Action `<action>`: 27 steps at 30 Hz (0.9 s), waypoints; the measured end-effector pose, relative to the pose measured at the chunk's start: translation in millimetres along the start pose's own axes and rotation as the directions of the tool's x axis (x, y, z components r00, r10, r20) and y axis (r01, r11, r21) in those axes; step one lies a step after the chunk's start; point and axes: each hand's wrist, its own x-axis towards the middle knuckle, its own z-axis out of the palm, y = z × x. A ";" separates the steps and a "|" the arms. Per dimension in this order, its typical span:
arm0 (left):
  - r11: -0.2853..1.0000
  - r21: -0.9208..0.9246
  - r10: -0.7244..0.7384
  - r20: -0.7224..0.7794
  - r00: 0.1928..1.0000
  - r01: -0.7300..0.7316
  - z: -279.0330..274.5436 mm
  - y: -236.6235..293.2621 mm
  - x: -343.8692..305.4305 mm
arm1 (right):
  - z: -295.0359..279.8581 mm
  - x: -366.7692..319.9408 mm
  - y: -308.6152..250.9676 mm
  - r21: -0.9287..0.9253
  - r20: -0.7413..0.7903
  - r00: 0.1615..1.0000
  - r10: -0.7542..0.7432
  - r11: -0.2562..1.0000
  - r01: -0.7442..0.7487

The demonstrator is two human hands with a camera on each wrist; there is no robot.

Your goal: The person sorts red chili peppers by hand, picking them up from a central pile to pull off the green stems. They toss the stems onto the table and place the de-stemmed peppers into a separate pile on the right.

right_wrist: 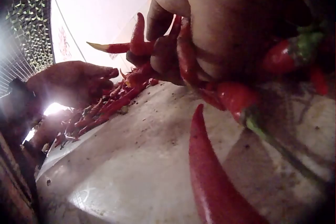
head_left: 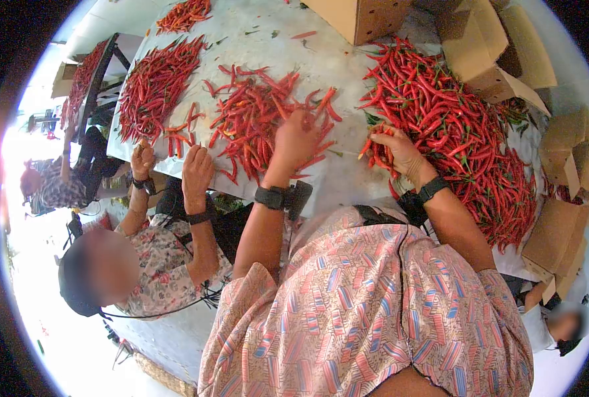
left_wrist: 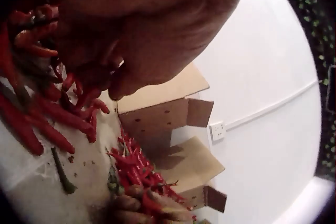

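My left hand (head_left: pixel 294 142) is over the middle pile of red chilies (head_left: pixel 245 126), its fingers extended and loosely bent among them; in the right wrist view the left hand (right_wrist: pixel 73 85) reaches over that pile. Whether a chili lies under its fingertips is hidden. My right hand (head_left: pixel 400 152) grips several red chilies (head_left: pixel 379 155) beside the left edge of the large pile (head_left: pixel 440 112). In the right wrist view the right hand (right_wrist: pixel 226 24) has its fingers curled round chilies, one with a yellowish tip (right_wrist: pixel 107 47). A single chili (right_wrist: pixel 212 176) shows below it.
More chili piles lie at the left (head_left: pixel 159 86) and far end (head_left: pixel 185 14) of the pale table. Cardboard boxes (head_left: pixel 480 40) stand at the back and right. Another person's hands (head_left: pixel 197 172) are at the table's near left edge, by a few chilies. Someone else is farther left.
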 end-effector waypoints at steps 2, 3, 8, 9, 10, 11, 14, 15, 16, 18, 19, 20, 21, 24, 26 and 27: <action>0.958 0.284 -0.033 0.232 0.972 -0.036 1.4 10.0 -0.8 | -3.4 1.3 1.1 -0.011 0.024 1.000 0.004 1.000 -0.004; 0.958 0.283 -0.033 0.232 0.972 -0.036 6.7 7.9 -2.0 | -3.4 1.3 0.6 -0.023 0.049 0.999 0.008 1.000 -0.007; 0.869 0.468 0.089 0.172 0.981 -0.161 23.8 5.8 -4.5 | -2.4 -1.6 -4.7 -0.002 0.109 0.994 0.006 1.000 -0.005; 0.869 0.468 0.089 0.172 0.981 -0.161 25.6 4.2 -4.8 | -2.5 -2.3 -6.1 -0.023 0.145 0.989 0.021 1.000 -0.018; 0.855 0.480 0.138 0.155 0.978 -0.197 27.8 1.4 -5.2 | -3.0 -1.1 -3.8 -0.023 0.145 0.989 0.022 1.000 -0.019; 0.839 0.493 0.188 0.139 0.972 -0.233 29.3 -1.0 -5.3 | -3.9 1.4 0.7 -0.007 0.095 0.995 0.003 1.000 -0.002; 0.857 0.472 0.178 0.107 0.978 -0.208 23.8 8.9 -7.8 | -3.3 3.8 4.4 0.018 0.031 0.999 -0.012 1.000 0.011; 0.857 0.471 0.179 0.108 0.978 -0.209 22.9 6.9 -6.3 | -3.4 3.9 4.7 0.028 0.018 1.000 -0.006 1.000 0.006; 0.884 0.434 0.140 0.114 0.984 -0.176 20.8 3.1 -4.2 | -4.5 4.3 5.0 0.028 0.016 1.000 -0.006 1.000 0.006; 0.907 0.396 0.100 0.121 0.988 -0.141 14.9 0.2 -3.0 | -4.3 4.1 4.4 0.045 0.072 0.997 -0.002 0.999 -0.001; 0.933 0.337 0.087 0.120 0.989 -0.123 11.2 1.2 -3.0 | -2.9 3.1 3.0 0.044 0.072 0.997 -0.004 0.999 0.001; 0.955 0.275 0.077 0.117 0.990 -0.107 9.5 3.0 -1.7 | -1.6 2.1 0.1 -0.038 0.041 0.999 0.016 0.999 -0.015; 0.956 0.273 0.080 0.114 0.990 -0.109 10.7 3.7 -1.8 | 0.6 0.6 -1.7 -0.118 0.008 0.999 0.035 0.992 -0.034; 0.980 -0.177 0.129 0.220 0.967 -0.091 19.4 3.7 -5.7 | 4.2 0.9 -2.8 -0.125 0.019 1.000 0.016 0.992 -0.014; 0.882 -0.397 -0.016 0.514 0.858 0.255 31.9 1.7 -10.4 | 7.1 1.9 -0.3 -0.126 -0.021 1.000 -0.002 0.992 -0.001; 0.943 -0.287 -0.009 0.484 0.875 0.168 35.2 5.8 -13.7 | 8.8 1.1 0.5 -0.123 -0.067 0.998 -0.016 0.992 0.008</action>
